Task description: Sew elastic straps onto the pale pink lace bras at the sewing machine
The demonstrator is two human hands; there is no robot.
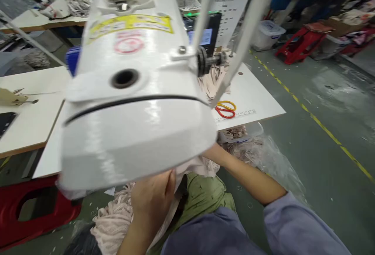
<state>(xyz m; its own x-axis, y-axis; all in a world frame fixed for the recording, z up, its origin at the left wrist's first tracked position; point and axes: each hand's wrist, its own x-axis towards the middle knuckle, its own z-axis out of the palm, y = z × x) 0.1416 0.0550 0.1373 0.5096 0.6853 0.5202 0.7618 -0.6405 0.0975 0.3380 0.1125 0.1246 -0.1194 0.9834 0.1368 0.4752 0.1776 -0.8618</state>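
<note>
A large white sewing machine [137,137] fills the middle of the view and covers much of what lies under its head. Below its front edge, my left hand [154,196] is curled with the thumb against the fingers, closed on a pale pink fabric [195,166]. My right hand [215,154] reaches under the machine's right side beside the same fabric; its fingers are hidden behind the machine head. The fabric hangs over my lap, near the green cloth [202,194]. A heap of pale pink strips [114,221] lies to the left of my left forearm.
Red and yellow-handled scissors [225,109] lie on the white table [258,98] by a printed ruler. A clear plastic bag [275,161] and a bin of strips [238,133] stand below right. A red stool [58,212] is at lower left. Behind the machine stands a control screen [203,36].
</note>
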